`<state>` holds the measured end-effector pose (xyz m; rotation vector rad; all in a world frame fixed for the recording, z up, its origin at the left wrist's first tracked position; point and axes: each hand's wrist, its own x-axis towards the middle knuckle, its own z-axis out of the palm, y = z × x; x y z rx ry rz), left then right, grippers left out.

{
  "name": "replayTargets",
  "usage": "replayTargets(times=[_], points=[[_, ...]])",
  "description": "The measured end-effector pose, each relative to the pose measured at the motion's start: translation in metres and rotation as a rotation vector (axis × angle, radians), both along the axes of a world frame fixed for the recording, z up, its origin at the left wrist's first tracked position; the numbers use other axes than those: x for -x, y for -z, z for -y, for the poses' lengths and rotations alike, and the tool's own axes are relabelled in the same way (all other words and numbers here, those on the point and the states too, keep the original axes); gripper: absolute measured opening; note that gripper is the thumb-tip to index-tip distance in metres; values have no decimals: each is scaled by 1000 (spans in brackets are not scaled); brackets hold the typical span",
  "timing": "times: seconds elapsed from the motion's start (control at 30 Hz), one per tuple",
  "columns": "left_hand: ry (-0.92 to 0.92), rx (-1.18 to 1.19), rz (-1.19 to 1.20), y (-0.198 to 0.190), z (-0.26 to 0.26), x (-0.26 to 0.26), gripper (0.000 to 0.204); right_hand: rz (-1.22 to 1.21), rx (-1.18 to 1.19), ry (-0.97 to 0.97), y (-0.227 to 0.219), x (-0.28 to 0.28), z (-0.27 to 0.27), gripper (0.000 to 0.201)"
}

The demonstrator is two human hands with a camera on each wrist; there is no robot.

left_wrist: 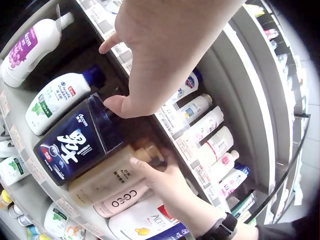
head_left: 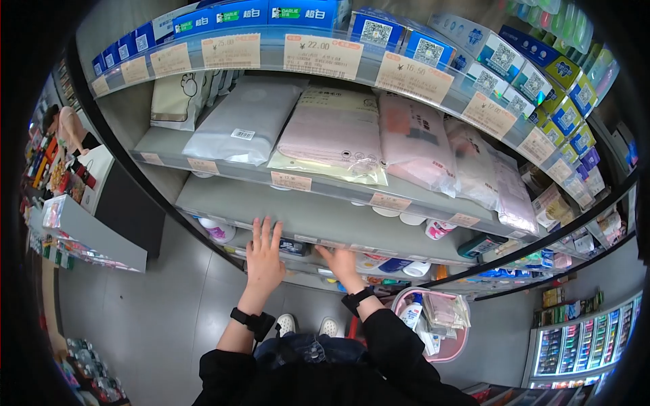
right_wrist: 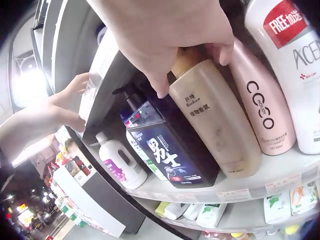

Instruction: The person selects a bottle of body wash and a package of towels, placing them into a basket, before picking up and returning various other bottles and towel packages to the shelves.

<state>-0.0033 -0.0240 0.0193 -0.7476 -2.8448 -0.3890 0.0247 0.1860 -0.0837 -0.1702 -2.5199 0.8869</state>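
My right hand [right_wrist: 175,45] reaches down from above and pinches the neck of a beige pump bottle [right_wrist: 215,117], which stands on a lower shelf. Left of it in the right wrist view is a dark blue bottle [right_wrist: 167,145] with large white characters. A pink COCO bottle [right_wrist: 262,95] stands to its right, with a tall white bottle [right_wrist: 292,65] beyond. My left hand [head_left: 264,260], its fingers extended, is at the front edge of the shelf above, holding nothing. In the left wrist view its thumb hangs over the dark blue bottle.
Packaged towels [head_left: 332,128] lie on the shelf above, under boxes of toothpaste [head_left: 305,13]. A pink basket [head_left: 453,352] holding a white bottle and packets stands by my right side. A counter [head_left: 101,196] and another person [head_left: 71,128] are at the left.
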Motion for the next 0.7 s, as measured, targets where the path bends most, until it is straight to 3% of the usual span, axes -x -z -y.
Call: replayTargets(times=[0.17,0.27,0.47,0.67,0.7], points=[[5,-15,14,0,-2,0,91,48,47,71,-3,0,6,40],[13,0,-12,3,-3,1,90,-59,5,95,1,2,6,33],[14,-53,-36,3,-6,1,91,107,169,-56,-22,-11,7,29],[43,-70,-41,7,-10,0,89,90,90,-38,-9,-49,-4,35],[35,-82,-47,8,-10,0,89,42,165,-111,-12,-60,-7,35]])
